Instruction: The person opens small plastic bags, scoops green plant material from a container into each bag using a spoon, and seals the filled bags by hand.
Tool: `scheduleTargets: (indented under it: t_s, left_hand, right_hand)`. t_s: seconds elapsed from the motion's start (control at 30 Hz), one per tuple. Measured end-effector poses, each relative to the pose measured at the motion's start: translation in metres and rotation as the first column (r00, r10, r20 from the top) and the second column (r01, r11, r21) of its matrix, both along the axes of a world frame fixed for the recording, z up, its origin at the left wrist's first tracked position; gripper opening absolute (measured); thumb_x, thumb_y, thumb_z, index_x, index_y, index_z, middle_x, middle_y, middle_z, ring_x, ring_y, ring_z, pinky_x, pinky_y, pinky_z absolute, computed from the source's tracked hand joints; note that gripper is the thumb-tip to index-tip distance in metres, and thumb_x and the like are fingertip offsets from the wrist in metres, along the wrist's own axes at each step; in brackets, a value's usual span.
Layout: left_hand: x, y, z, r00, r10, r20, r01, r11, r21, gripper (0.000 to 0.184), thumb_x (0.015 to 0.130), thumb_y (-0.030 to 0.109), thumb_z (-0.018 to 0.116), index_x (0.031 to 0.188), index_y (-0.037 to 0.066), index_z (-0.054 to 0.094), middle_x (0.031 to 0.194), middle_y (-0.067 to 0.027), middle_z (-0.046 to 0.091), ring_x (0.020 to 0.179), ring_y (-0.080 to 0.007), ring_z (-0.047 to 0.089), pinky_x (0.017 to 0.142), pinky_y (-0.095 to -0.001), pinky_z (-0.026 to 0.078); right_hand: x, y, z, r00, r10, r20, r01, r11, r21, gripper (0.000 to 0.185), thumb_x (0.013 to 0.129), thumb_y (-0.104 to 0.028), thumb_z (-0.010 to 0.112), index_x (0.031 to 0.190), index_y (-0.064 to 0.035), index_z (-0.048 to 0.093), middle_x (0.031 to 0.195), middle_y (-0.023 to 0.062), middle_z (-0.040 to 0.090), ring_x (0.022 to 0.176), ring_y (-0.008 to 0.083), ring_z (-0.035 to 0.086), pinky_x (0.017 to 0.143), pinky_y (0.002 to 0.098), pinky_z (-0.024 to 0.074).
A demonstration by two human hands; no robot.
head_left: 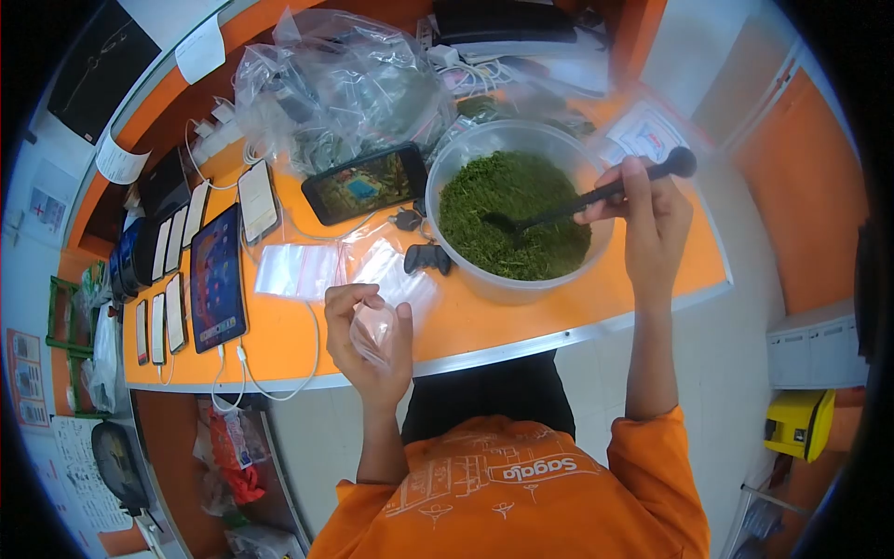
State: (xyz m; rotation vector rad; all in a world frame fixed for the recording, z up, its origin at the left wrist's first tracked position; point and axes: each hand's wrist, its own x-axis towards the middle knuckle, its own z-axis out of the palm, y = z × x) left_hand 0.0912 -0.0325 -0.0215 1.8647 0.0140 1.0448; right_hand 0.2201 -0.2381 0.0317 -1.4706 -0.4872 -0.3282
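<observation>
My left hand (384,380) is curled around a small clear plastic bag (372,334), its mouth facing up at the table's front edge. My right hand (656,228) grips the stem of a black double-ended measuring spoon (670,166). The spoon's lower end rests in finely chopped green herb (507,182), inside a round translucent plastic tub (510,292). Flat clear zip bags (303,270) lie on the table just beyond my left hand. Close to the tub's left side is a small black game-controller-shaped object (428,259).
Behind the tub, a phone (363,184) showing a picture leans on its side. Large clear plastic bags (345,88) fill the back. A tablet (217,279), several phones (175,312) and white cables cover the left of the orange table (484,326).
</observation>
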Motion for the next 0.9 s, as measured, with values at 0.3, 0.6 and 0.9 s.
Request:
scheduleTargets:
  t_s: [0.3, 0.6, 0.9]
  left_hand:
    - [0.004, 0.001, 0.009, 0.999, 0.04, 0.025, -0.042, 0.993, 0.112, 0.031, 0.067, -0.007, 0.062, 0.094, -0.001, 0.049, 0.08, -0.0081, 0.044, 0.07, -0.0153, 0.043, 0.067, -0.026, 0.037]
    - [0.036, 0.008, 0.048, 0.996, -0.077, -0.04, 0.085, 0.961, 0.263, 0.029, 0.069, -0.003, 0.061, 0.096, 0.002, 0.051, 0.078, -0.005, 0.047, 0.073, -0.0139, 0.046, 0.071, -0.025, 0.038]
    - [0.119, -0.001, 0.07, 0.971, -0.172, -0.168, 0.238, 0.798, 0.555, 0.031, 0.065, -0.001, 0.06, 0.094, 0.002, 0.05, 0.087, -0.0141, 0.057, 0.083, -0.0283, 0.056, 0.073, -0.0345, 0.044]
  right_hand:
    - [0.017, -0.006, 0.002, 0.986, -0.039, -0.164, 0.043, 0.999, 0.026, 0.036, 0.091, -0.023, 0.045, 0.075, 0.0073, 0.053, 0.06, 0.0123, 0.056, 0.052, 0.0161, 0.059, 0.052, 0.0252, 0.0523]
    - [0.035, -0.017, -0.006, 0.98, -0.095, -0.172, 0.124, 0.979, 0.164, 0.028, 0.089, -0.017, 0.047, 0.077, 0.0077, 0.053, 0.06, 0.0124, 0.056, 0.052, 0.0171, 0.059, 0.053, 0.0264, 0.0532]
    - [0.044, -0.041, 0.031, 0.964, -0.262, -0.043, 0.265, 0.938, 0.225, 0.026, 0.087, -0.014, 0.047, 0.076, 0.008, 0.053, 0.061, 0.0115, 0.056, 0.058, 0.0174, 0.061, 0.057, 0.0274, 0.0538]
